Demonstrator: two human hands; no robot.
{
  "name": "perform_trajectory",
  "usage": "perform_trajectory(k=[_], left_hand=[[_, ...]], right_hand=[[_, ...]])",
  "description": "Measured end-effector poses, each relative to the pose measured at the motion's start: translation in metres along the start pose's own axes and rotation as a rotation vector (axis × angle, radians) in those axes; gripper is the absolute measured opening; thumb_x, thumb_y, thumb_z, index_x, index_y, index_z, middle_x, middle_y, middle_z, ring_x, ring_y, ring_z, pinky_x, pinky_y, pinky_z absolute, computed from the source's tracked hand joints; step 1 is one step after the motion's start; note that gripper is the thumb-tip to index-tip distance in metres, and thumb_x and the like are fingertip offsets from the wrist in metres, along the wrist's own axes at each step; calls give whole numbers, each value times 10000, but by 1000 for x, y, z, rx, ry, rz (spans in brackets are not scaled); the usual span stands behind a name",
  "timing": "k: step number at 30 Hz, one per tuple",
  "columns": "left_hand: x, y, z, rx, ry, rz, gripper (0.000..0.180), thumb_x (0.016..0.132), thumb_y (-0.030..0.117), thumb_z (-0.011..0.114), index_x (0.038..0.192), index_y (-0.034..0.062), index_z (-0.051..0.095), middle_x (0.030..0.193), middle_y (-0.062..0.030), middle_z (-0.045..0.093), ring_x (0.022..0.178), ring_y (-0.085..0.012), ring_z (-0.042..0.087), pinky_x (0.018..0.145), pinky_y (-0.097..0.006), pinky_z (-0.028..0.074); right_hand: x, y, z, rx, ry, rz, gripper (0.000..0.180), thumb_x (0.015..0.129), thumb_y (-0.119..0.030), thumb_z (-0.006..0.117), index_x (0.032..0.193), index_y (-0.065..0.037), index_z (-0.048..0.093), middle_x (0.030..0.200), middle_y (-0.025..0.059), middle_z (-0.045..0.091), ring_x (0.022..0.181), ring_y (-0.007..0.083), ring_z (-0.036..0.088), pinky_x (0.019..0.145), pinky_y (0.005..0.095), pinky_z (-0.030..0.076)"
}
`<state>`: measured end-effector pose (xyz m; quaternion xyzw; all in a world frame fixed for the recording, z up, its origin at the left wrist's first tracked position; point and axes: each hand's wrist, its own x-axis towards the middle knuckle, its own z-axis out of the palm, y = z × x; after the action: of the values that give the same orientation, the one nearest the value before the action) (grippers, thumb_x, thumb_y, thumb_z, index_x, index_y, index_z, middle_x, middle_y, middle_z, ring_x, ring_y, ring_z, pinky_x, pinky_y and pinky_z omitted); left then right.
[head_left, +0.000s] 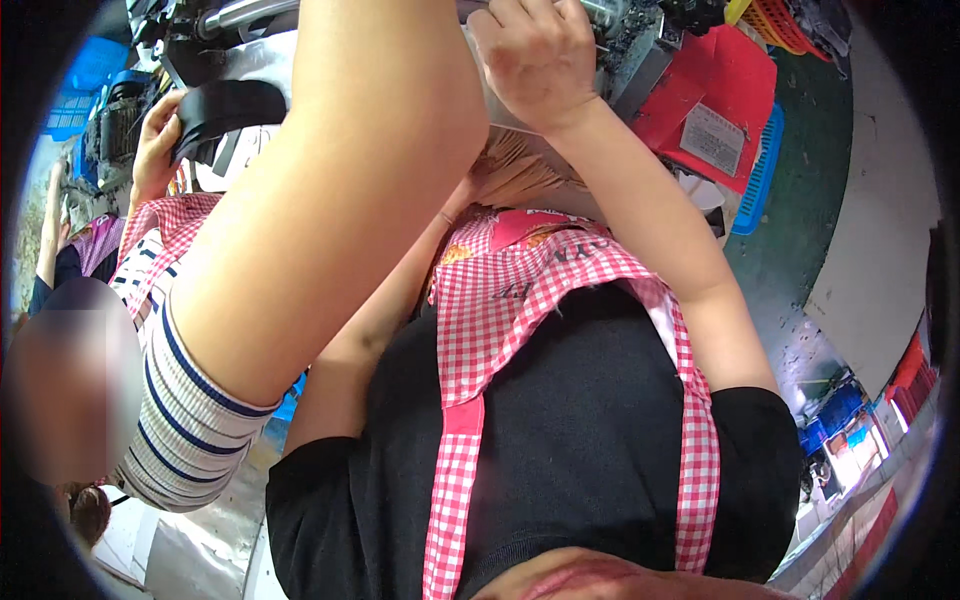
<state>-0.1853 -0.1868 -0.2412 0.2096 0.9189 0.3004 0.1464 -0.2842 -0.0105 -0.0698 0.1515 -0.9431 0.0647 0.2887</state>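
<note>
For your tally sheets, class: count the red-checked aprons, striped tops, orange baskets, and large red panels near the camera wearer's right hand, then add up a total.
Red-checked aprons: 2
Striped top: 1
Orange basket: 1
Large red panel near the right hand: 1
Total: 5

A co-worker's arm blocks passage left of the right hand.

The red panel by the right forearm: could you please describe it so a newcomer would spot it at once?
Find the right forearm, leading up to the right hand at the top of the picture. To its right is a broad red panel. Its solid face with a grey label sets it apart from the slotted blue basket and orange basket nearby.
</note>
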Motion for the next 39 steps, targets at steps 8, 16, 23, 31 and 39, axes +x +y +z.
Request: perform_trajectory(k=[8,16,23,31,39], left_hand=[[-29,-20,-12,-483,-80,-160,330,918,155,706,1166,-12,566,1014,-143,700,894,-290,697,814,-398,541],[-44,41,-92,-875,-279,-181,233,1026,101,584,1226,-13,549,1076,-57,664,1003,-111,636,900,-277,528],[10,68,-139,-1161,-221,-358,260,1042,155,561,1256,9,544,1055,-69,680,931,-105,655,815,-256,547],[9,68,-159,-1337,-219,-456,292,1055,205,539,1285,25,557,1051,-91,703,867,-104,683,731,-233,570],[29,89,-157,-1418,-262,-485,238,1064,236,524,1169,36,600,906,-52,705,611,-34,517,517,-173,394]], right_hand=[[-74,-6,-53,736,-301,369,193,878,-222,703,997,-71,694,871,97,670,793,332,690,689,426,562],[-96,-26,-53,956,-541,590,286,886,-284,740,956,-8,711,817,152,707,698,254,690,662,374,543],[-62,-13,-46,1417,-546,919,220,882,-209,752,930,2,716,761,50,702,683,61,608,616,262,493],[-39,6,-35,1167,-514,722,210,859,-194,757,900,9,724,762,47,691,692,75,632,637,265,507],[-6,17,-27,877,-381,429,281,832,-213,761,1007,-1,703,924,151,698,793,261,681,758,376,552]])
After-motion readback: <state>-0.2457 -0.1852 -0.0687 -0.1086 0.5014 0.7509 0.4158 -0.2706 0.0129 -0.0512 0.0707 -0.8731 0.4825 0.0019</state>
